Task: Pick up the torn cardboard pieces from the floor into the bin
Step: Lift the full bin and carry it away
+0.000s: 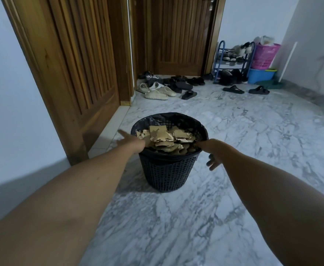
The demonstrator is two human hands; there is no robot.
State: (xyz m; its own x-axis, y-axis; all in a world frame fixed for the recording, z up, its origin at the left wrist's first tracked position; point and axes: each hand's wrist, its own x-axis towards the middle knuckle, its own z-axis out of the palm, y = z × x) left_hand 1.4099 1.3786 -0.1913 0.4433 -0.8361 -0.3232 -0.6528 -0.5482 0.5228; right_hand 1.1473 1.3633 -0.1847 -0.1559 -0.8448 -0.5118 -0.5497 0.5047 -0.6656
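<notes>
Cardboard pieces [165,137], roughly ten, fill one black bin [167,169]; left hand [133,142] at its 9 o'clock rim, fingers hidden; right hand [212,152] at 3 o'clock, fingers loose, holding nothing

The white, grey-veined marble floor [234,143] carries a black mesh bin [167,169], standing upright near its middle. Along the far edge lies a loose pile of dark shoes [178,83], with pale slippers [157,93] just beside it. Two black sandals [233,89] lie nearer the far right corner, where a blue shoe rack [219,60] and a blue tub [257,76] stand.
</notes>
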